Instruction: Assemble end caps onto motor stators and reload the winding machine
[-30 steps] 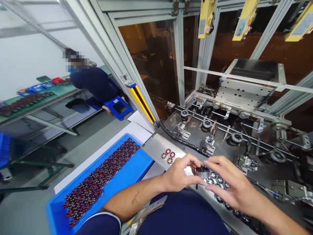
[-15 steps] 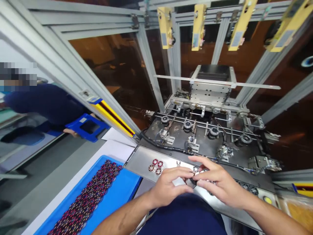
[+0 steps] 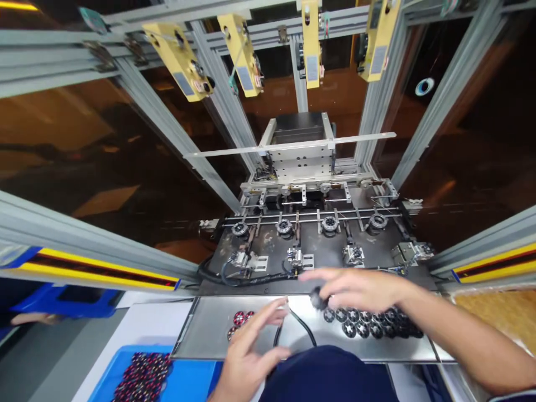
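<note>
My right hand point(image 3: 355, 287) reaches forward over the metal tray point(image 3: 205, 329) and pinches a small dark round part point(image 3: 318, 300) in its fingertips. Just beyond it on the tray lie several black round parts point(image 3: 364, 325) in rows. My left hand point(image 3: 251, 352) is lower, at the tray's near edge, blurred, with its fingers spread. It touches a black-handled hand tool point(image 3: 299, 326) that lies on the tray. A few red-wound round parts point(image 3: 238, 319) sit left of that hand.
Behind the tray stands a machine bed with a row of round fixtures point(image 3: 285, 227) inside an aluminium frame. Yellow boxes point(image 3: 312, 39) hang above. A blue tray point(image 3: 184, 379) holding many red-wound parts point(image 3: 144, 374) is at the lower left. Yellow-striped guard bars point(image 3: 104, 268) flank the opening.
The view has swung right onto the machine. My hands, together on one part before, have separated: the right moved forward with the part, the left dropped back and opened.
</note>
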